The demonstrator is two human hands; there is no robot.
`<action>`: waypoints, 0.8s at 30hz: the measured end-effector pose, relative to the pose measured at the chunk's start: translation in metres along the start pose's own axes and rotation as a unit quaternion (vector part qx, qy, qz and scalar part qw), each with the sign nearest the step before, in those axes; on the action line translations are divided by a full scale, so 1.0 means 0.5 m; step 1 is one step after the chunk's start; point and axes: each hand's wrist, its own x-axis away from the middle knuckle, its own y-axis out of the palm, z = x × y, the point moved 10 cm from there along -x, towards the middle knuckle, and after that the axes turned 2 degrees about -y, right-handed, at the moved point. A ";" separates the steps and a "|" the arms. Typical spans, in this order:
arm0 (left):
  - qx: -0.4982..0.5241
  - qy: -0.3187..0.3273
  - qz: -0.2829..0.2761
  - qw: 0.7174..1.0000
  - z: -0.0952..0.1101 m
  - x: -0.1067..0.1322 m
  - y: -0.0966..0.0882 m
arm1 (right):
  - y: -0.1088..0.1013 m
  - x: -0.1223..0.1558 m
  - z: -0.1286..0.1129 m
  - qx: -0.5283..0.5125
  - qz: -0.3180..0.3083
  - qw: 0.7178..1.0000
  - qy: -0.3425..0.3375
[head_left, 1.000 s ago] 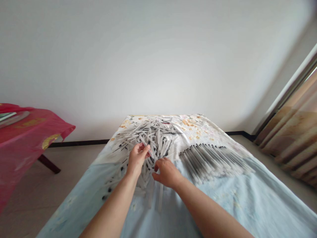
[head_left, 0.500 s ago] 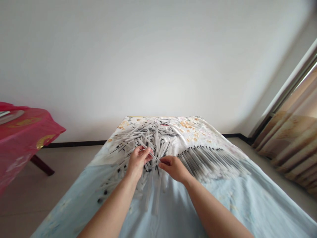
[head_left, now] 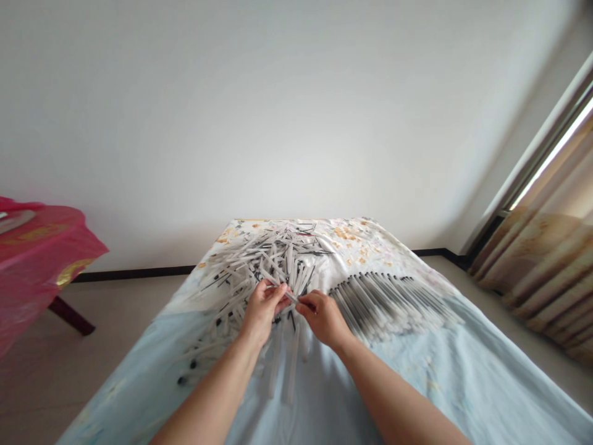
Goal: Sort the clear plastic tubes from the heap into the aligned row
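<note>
My left hand (head_left: 267, 303) is closed in a pinch on a slim whitish pen-like tube (head_left: 291, 296), which slants down to the right. The fingertips of my right hand (head_left: 323, 314) are pressed together at the lower right end of that tube. Whether they hold the tube itself or a small part at its end is too small to tell. Under and beyond both hands spreads a loose pile of similar whitish tubes (head_left: 273, 250) and thin black sticks. To the right of my right hand lies a neat row of tubes (head_left: 389, 303) with dark ends pointing away.
A flowered white and light blue cloth (head_left: 361, 395) covers the table, which stands against a pale wall (head_left: 296, 123). Off to the left is another table with a red plastic cover (head_left: 50, 247). Patterned curtains (head_left: 542, 284) hang at the right.
My hands have come slightly closer together, with the left fingers further down the tube. The view has shifted a little. The pile and the row look the same.
</note>
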 end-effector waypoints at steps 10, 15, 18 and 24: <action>-0.024 0.014 0.038 0.999 0.001 0.005 -0.005 | -0.002 0.014 -0.042 0.151 0.037 0.985 -0.070; 0.003 0.006 0.066 0.998 -0.001 0.008 -0.012 | -0.004 0.015 -0.054 0.165 0.052 0.981 -0.087; 0.018 -0.015 0.075 0.997 -0.010 0.009 -0.017 | -0.004 0.014 -0.056 0.162 0.044 0.982 -0.088; 0.021 -0.028 0.013 0.999 -0.014 0.005 -0.002 | -0.003 0.004 -0.023 0.049 -0.004 0.998 -0.036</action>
